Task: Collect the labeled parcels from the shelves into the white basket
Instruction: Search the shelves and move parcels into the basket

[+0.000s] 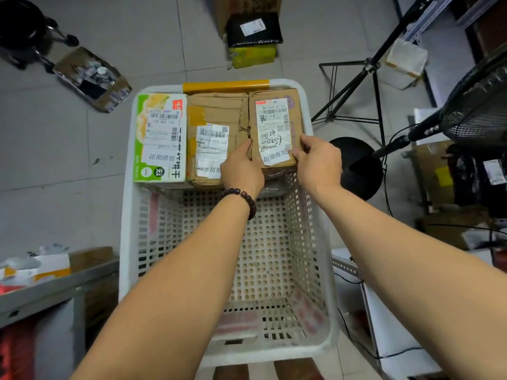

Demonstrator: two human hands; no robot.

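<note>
A white perforated basket [312, 242] with a yellow handle stands on the floor below me. Three labeled parcels stand side by side at its far end: a green and white box [160, 138] on the left, a brown cardboard parcel [214, 133] in the middle, and a brown cardboard parcel [274, 127] with handwriting on its label at the right. My left hand [241, 168] grips the right parcel's left edge and my right hand [318, 160] grips its right edge. The near part of the basket holds nothing.
A black-wrapped parcel [253, 30] lies on a yellow-green box on the floor beyond the basket. A tripod [367, 69] and a fan stand [356, 165] are at the right. Metal shelves with parcels [55, 272] flank me at lower left, and more boxes sit at the right.
</note>
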